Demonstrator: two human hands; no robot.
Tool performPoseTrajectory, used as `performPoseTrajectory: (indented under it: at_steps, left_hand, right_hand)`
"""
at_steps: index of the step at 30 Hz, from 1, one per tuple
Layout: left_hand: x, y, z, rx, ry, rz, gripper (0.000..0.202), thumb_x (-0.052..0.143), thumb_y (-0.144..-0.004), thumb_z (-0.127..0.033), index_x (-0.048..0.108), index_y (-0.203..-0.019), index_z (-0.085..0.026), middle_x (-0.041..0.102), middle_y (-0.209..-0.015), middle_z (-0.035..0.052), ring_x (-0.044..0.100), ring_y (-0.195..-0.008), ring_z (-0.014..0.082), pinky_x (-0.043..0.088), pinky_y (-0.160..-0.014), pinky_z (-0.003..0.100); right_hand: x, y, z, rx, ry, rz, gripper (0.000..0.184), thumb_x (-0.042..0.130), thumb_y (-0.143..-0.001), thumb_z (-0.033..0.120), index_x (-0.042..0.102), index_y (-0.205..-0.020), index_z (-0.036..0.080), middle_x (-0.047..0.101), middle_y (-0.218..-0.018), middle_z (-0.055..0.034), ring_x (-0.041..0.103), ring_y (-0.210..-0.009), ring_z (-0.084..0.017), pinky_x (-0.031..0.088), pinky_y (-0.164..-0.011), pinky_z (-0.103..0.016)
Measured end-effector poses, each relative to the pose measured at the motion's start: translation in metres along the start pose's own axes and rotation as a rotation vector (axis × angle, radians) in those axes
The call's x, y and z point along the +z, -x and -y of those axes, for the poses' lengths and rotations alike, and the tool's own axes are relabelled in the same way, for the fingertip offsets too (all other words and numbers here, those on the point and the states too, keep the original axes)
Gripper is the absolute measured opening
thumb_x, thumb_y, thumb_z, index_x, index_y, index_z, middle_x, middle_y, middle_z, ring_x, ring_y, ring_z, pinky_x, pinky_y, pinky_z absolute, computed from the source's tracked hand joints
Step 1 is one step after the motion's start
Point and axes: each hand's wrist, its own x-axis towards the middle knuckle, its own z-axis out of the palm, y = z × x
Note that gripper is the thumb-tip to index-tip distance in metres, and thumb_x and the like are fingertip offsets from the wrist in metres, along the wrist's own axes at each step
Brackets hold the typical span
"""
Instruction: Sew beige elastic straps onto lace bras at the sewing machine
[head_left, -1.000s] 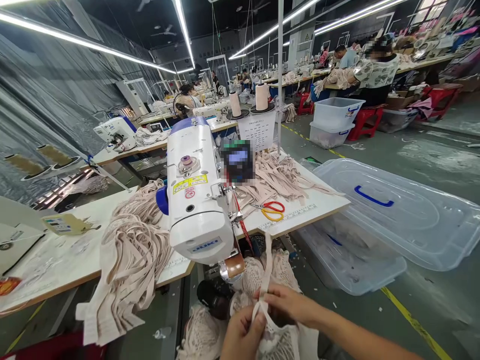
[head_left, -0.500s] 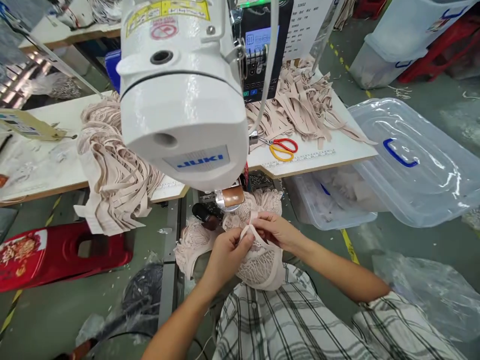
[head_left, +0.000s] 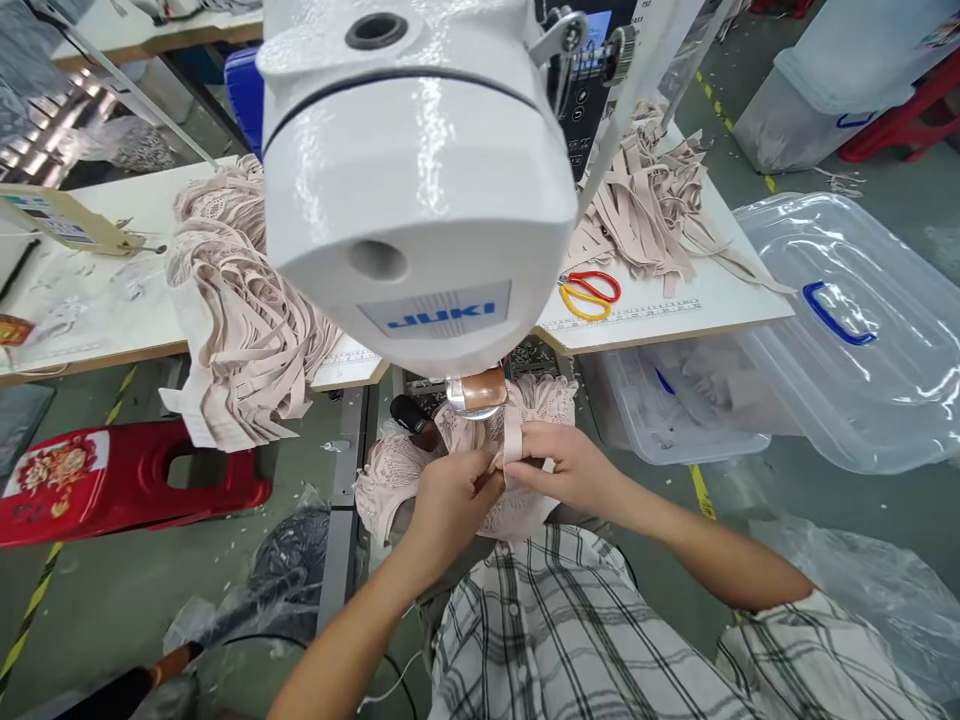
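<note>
A beige lace bra (head_left: 521,515) lies over my lap and the machine's sewing area, its other lace cup (head_left: 386,480) to the left. My left hand (head_left: 454,500) is closed, thumb and fingers pinching the bra's edge. Just to the right, my right hand (head_left: 566,465) grips a narrow beige strap (head_left: 513,435) that stands up between its fingers and the machine. Both hands meet near the strap's lower end, and the fingertips partly hide the join. Directly ahead of them is the presser area (head_left: 478,390) of a white JUKI sewing machine (head_left: 420,230).
Left on the table hangs a bundle of beige straps (head_left: 247,320). More beige strips (head_left: 645,215) lie at right, near red-and-yellow-handled scissors (head_left: 591,295). A clear lid (head_left: 885,300) covers part of a plastic bin (head_left: 675,420). A red stool (head_left: 135,480) is on the left floor.
My view has moved closer to the machine. Both hands have shifted forward a little with the bra, and the strap in my right hand now stands upright instead of lying bent.
</note>
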Motion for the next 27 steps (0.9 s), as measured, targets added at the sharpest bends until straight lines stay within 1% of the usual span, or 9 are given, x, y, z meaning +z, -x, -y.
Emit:
performPoseTrajectory:
  at_steps: [3, 6, 9, 12, 14, 17, 19, 23, 27]
  left_hand:
    - [-0.006, -0.001, 0.004, 0.02, 0.079, 0.068, 0.032, 0.053, -0.081, -0.025, 0.034, -0.056, -0.02, 0.034, -0.053, -0.0053, 0.034, -0.052, 0.0104, 0.021, -0.053, 0.025]
    - [-0.005, 0.001, 0.004, 0.089, 0.295, 0.101, 0.028, 0.058, -0.085, -0.033, 0.051, -0.062, -0.018, 0.056, -0.074, 0.0023, 0.053, -0.07, 0.0149, 0.037, -0.06, 0.024]
    - [0.009, 0.008, 0.001, 0.098, 0.448, -0.063, 0.025, 0.059, -0.089, -0.038, 0.059, -0.074, -0.018, 0.063, -0.097, 0.0083, 0.06, -0.087, 0.0191, 0.047, -0.07, 0.026]
    - [0.024, 0.016, 0.0, 0.066, 0.375, -0.338, 0.022, 0.054, -0.095, -0.038, 0.059, -0.085, -0.019, 0.062, -0.078, 0.0022, 0.056, -0.064, 0.0135, 0.044, -0.056, 0.022]
    - [0.023, 0.015, 0.001, 0.147, 0.215, -0.443, 0.02, 0.052, -0.096, -0.036, 0.062, -0.095, -0.019, 0.06, -0.068, -0.0005, 0.052, -0.055, 0.0127, 0.042, -0.052, 0.022]
    - [0.003, 0.003, 0.004, 0.377, -0.037, -0.358, 0.027, 0.047, -0.097, -0.026, 0.069, -0.111, -0.019, 0.058, -0.061, -0.0013, 0.052, -0.052, 0.0129, 0.041, -0.052, 0.022]
    - [-0.015, -0.007, 0.005, 0.419, -0.117, -0.298, 0.033, 0.044, -0.098, -0.02, 0.072, -0.114, -0.02, 0.059, -0.058, -0.0017, 0.052, -0.049, 0.0119, 0.041, -0.05, 0.021]
    - [-0.038, -0.02, 0.002, 0.284, -0.052, -0.242, 0.033, 0.047, -0.097, -0.019, 0.073, -0.118, -0.019, 0.079, -0.09, 0.0049, 0.071, -0.071, 0.0149, 0.054, -0.065, 0.021]
    - [-0.044, -0.025, -0.003, 0.197, 0.004, -0.179, 0.032, 0.05, -0.096, -0.02, 0.073, -0.119, -0.02, 0.078, -0.11, 0.0056, 0.076, -0.088, 0.019, 0.059, -0.074, 0.024]
  right_hand:
    - [0.003, 0.001, -0.004, -0.172, 0.09, -0.029, 0.021, 0.058, -0.093, 0.025, 0.076, -0.084, 0.019, 0.07, -0.077, -0.0034, 0.061, -0.073, -0.014, 0.045, -0.065, -0.024]
    - [0.004, 0.002, -0.003, -0.179, -0.042, -0.047, 0.019, 0.06, -0.093, 0.027, 0.077, -0.089, 0.02, 0.072, -0.083, -0.0043, 0.065, -0.076, -0.014, 0.049, -0.068, -0.024]
    - [0.003, -0.003, 0.001, 0.007, -0.296, -0.1, 0.02, 0.064, -0.091, 0.035, 0.079, -0.089, 0.021, 0.073, -0.086, -0.0043, 0.066, -0.077, -0.016, 0.051, -0.07, -0.026]
    - [0.0, -0.012, 0.005, 0.19, -0.487, -0.167, 0.023, 0.07, -0.085, 0.042, 0.079, -0.085, 0.021, 0.072, -0.087, -0.0045, 0.065, -0.077, -0.018, 0.051, -0.07, -0.029]
    - [-0.006, -0.02, 0.006, 0.246, -0.5, -0.17, 0.026, 0.072, -0.082, 0.046, 0.078, -0.084, 0.021, 0.072, -0.086, -0.0047, 0.063, -0.077, -0.018, 0.051, -0.07, -0.03]
    - [-0.02, -0.035, 0.004, 0.283, -0.469, -0.185, 0.033, 0.066, -0.085, 0.05, 0.077, -0.087, 0.02, 0.068, -0.079, -0.0032, 0.058, -0.068, -0.014, 0.048, -0.065, -0.027]
    - [-0.03, -0.046, -0.001, 0.29, -0.467, -0.208, 0.034, 0.063, -0.087, 0.051, 0.075, -0.087, 0.019, 0.061, -0.07, -0.0008, 0.053, -0.061, -0.012, 0.046, -0.061, -0.026]
    - [-0.043, -0.069, -0.009, 0.26, -0.403, -0.209, 0.027, 0.07, -0.08, 0.047, 0.068, -0.079, 0.02, 0.057, -0.065, 0.0008, 0.049, -0.056, -0.012, 0.043, -0.057, -0.027]
    - [-0.044, -0.088, -0.013, 0.161, -0.199, -0.275, 0.018, 0.068, -0.081, 0.039, 0.063, -0.077, 0.022, 0.059, -0.071, -0.0007, 0.05, -0.064, -0.016, 0.044, -0.063, -0.031]
